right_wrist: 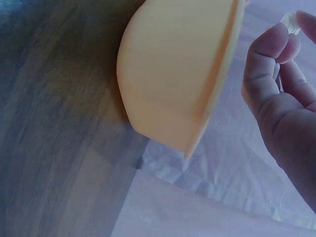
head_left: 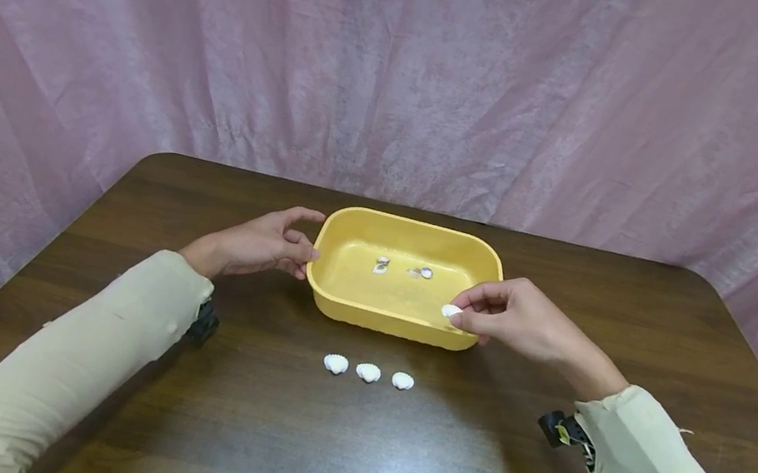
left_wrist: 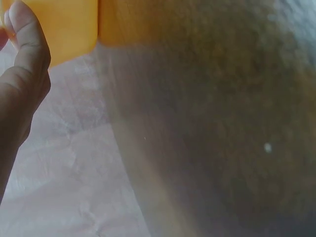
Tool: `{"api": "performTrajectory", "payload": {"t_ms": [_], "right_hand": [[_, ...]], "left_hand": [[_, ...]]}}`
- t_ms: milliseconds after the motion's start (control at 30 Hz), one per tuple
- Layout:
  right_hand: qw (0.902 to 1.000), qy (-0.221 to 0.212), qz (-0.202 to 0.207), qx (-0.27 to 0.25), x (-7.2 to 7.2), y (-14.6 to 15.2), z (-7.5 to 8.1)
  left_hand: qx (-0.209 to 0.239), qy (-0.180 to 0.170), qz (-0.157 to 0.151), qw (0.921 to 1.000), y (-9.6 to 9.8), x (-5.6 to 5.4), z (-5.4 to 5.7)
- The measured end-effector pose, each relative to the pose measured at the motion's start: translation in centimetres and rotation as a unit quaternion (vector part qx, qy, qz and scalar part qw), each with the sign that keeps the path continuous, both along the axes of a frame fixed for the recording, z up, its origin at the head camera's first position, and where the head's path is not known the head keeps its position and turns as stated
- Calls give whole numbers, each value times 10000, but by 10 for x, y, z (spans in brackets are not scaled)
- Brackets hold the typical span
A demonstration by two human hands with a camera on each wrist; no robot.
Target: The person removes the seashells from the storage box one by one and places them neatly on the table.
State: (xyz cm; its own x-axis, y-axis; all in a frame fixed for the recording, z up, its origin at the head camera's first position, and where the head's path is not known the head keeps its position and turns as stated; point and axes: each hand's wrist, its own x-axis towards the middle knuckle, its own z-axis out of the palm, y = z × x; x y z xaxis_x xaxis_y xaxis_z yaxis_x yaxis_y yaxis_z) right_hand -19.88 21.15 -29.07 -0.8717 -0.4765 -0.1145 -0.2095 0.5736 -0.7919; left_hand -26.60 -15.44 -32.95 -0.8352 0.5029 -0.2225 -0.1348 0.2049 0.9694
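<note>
In the head view, a yellow plastic basin (head_left: 365, 317) stands on the table. My left hand (head_left: 263, 244) is at its left end, the thumb on the rim and some fingers lower beside the wall; the left wrist view shows the thumb (left_wrist: 23, 19) against the yellow plastic. Between thumb and fingertips, my right hand (head_left: 524, 321) pinches a white seashell (head_left: 451, 310) over the basin's front right corner. Inside lie a small shell (head_left: 383, 260) left of the middle and another shell (head_left: 427, 273) to its right, with pale reflections beside them.
Three white ribbed seashells sit in a row in front of the basin: a left shell (head_left: 336, 363), a middle shell (head_left: 368, 372) and a right shell (head_left: 403, 380). Beneath is a dark brown wooden table (head_left: 223, 429). A pink curtain (head_left: 408, 72) hangs behind it.
</note>
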Motion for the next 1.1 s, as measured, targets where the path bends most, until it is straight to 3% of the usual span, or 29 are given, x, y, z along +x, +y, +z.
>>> {"api": "performTrajectory", "payload": {"t_ms": [267,500,1100], "right_hand": [[9975,-445,459,-290,17,12,-7],[9948,-637,793,-92,22,11,-24],[9938,-873,681,-142,31,1,-53]], "left_hand": [[43,-31,-31,10000,-2,-1,-2],[73,-77,-8,9999,-2,1,-2],[64,-28,-11,10000,0,0,-4]]}}
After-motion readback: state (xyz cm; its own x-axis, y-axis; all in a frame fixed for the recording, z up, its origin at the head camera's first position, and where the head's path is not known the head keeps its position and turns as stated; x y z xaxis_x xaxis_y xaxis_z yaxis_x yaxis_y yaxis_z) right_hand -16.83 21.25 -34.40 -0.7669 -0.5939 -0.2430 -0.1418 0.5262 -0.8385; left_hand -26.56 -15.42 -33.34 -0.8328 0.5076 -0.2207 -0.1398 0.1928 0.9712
